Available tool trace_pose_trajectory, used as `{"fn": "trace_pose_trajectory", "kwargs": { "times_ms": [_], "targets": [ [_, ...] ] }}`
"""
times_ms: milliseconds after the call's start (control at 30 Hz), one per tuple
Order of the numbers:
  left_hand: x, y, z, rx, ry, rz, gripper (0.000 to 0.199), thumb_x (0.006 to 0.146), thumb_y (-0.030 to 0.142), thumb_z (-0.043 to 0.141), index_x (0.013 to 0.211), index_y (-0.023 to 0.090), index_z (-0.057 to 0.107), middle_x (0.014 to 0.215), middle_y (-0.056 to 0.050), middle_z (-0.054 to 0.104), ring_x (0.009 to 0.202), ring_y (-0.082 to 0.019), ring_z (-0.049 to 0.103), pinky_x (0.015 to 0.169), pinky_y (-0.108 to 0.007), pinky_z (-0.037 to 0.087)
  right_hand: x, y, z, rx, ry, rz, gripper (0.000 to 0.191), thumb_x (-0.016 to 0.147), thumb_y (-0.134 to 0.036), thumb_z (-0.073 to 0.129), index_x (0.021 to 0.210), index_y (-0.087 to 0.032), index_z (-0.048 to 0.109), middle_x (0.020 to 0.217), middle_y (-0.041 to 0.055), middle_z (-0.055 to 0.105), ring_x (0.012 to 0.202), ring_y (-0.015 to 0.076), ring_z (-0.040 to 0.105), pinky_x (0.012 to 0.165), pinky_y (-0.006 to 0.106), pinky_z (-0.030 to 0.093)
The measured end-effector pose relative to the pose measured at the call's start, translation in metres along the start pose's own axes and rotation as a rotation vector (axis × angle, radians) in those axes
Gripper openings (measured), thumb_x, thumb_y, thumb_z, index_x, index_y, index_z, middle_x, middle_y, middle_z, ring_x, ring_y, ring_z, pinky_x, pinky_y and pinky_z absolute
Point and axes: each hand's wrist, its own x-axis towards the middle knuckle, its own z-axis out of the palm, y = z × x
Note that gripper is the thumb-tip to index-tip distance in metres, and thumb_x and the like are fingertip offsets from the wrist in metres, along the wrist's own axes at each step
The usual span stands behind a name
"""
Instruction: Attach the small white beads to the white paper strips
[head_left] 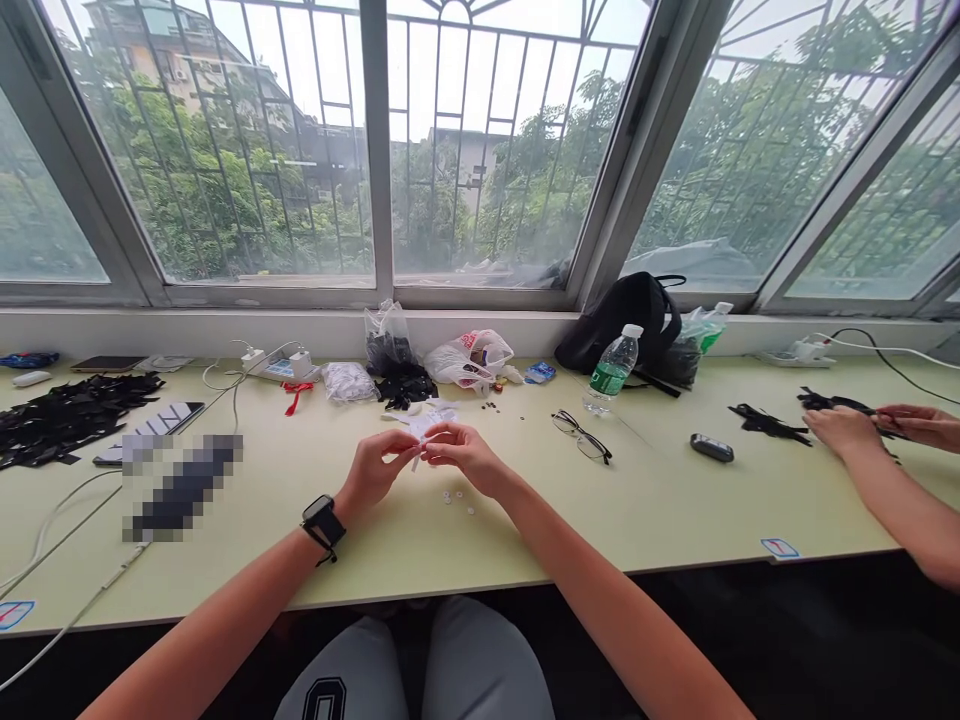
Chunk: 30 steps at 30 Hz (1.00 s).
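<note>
My left hand (375, 470), with a black watch (322, 520) on its wrist, is closed in a pinch over the table. Beside it my right hand (472, 458) pinches too, and the fingertips of both almost meet. Between them is a thin white strip (415, 464), partly hidden by the fingers. Just behind the hands lie white strips (431, 418) in a loose heap. Several small white round pieces (448, 498) rest on the table in front of my right hand.
Behind stand a bag of white pieces (349, 383), black strips (409, 388) and a plastic bag (469, 360). Glasses (582, 437), a bottle (613, 370) and a black case (712, 447) are rightward. Cables and a black heap (67, 415) lie left. Another person's hands (847, 430) handle black strips.
</note>
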Motion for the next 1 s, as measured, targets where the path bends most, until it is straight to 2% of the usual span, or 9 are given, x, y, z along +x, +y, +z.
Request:
{"fn": "trace_pose_trajectory", "kwargs": {
  "times_ms": [167,333,567,700,800,933,1000],
  "targets": [
    [-0.001,0.003,-0.001,0.075,-0.006,0.036,0.021,0.09,0.041,0.072,0.09,0.021,0.077,0.09,-0.007,0.076,0.085,-0.023,0.07,0.082,-0.037,0.057,0.0,-0.002,0.001,0.032,-0.003,0.039,0.046,0.068,-0.038,0.093,0.105,-0.018,0.074,0.095,0.0076,0.076,0.089,0.0232,0.074,0.089,0.04,0.056],
    [-0.002,0.004,-0.001,0.229,-0.053,0.114,0.015,0.095,0.03,0.063,0.087,0.022,0.072,0.088,-0.006,0.071,0.082,-0.022,0.065,0.078,-0.033,0.051,-0.001,-0.001,0.001,0.021,-0.021,0.063,0.045,0.069,-0.037,0.092,0.105,-0.017,0.074,0.095,0.0074,0.076,0.089,0.022,0.073,0.091,0.039,0.055],
    [-0.005,0.004,0.001,0.404,-0.116,0.157,0.019,0.1,0.023,0.051,0.087,0.023,0.064,0.087,-0.004,0.065,0.078,-0.02,0.059,0.075,-0.032,0.046,-0.001,0.003,0.003,-0.018,-0.045,0.035,0.043,0.07,-0.042,0.091,0.102,-0.018,0.074,0.094,0.0058,0.073,0.086,0.0197,0.07,0.087,0.036,0.054],
    [-0.004,0.005,0.002,0.325,-0.141,0.125,0.015,0.099,0.029,0.057,0.087,0.023,0.063,0.084,-0.004,0.068,0.076,-0.02,0.063,0.073,-0.031,0.049,0.001,0.008,0.003,-0.106,-0.073,-0.009,0.044,0.072,-0.046,0.089,0.103,-0.018,0.075,0.091,0.005,0.072,0.083,0.0188,0.067,0.081,0.033,0.053],
    [-0.003,0.004,-0.001,0.275,-0.137,0.101,0.013,0.095,0.035,0.065,0.09,0.023,0.063,0.084,-0.003,0.071,0.074,-0.019,0.067,0.072,-0.031,0.052,0.003,0.012,0.003,-0.192,-0.051,-0.042,0.039,0.072,-0.048,0.087,0.093,-0.018,0.076,0.083,0.0036,0.071,0.076,0.0173,0.064,0.074,0.032,0.051],
    [-0.001,-0.005,-0.008,0.406,-0.11,0.148,0.017,0.091,0.04,0.07,0.087,0.024,0.065,0.081,-0.002,0.07,0.073,-0.02,0.066,0.07,-0.032,0.052,0.004,0.015,0.003,-0.198,-0.053,-0.069,0.034,0.069,-0.048,0.088,0.084,-0.019,0.076,0.076,0.0011,0.07,0.071,0.0166,0.063,0.071,0.031,0.05],
    [0.001,-0.014,-0.015,0.446,-0.091,0.17,0.02,0.088,0.043,0.073,0.091,0.024,0.067,0.083,-0.001,0.071,0.072,-0.021,0.065,0.07,-0.033,0.052,0.008,0.017,0.002,-0.15,0.002,-0.067,0.036,0.066,-0.05,0.089,0.081,-0.02,0.076,0.074,0.0002,0.07,0.069,0.0168,0.063,0.071,0.032,0.051]
  ]
}}
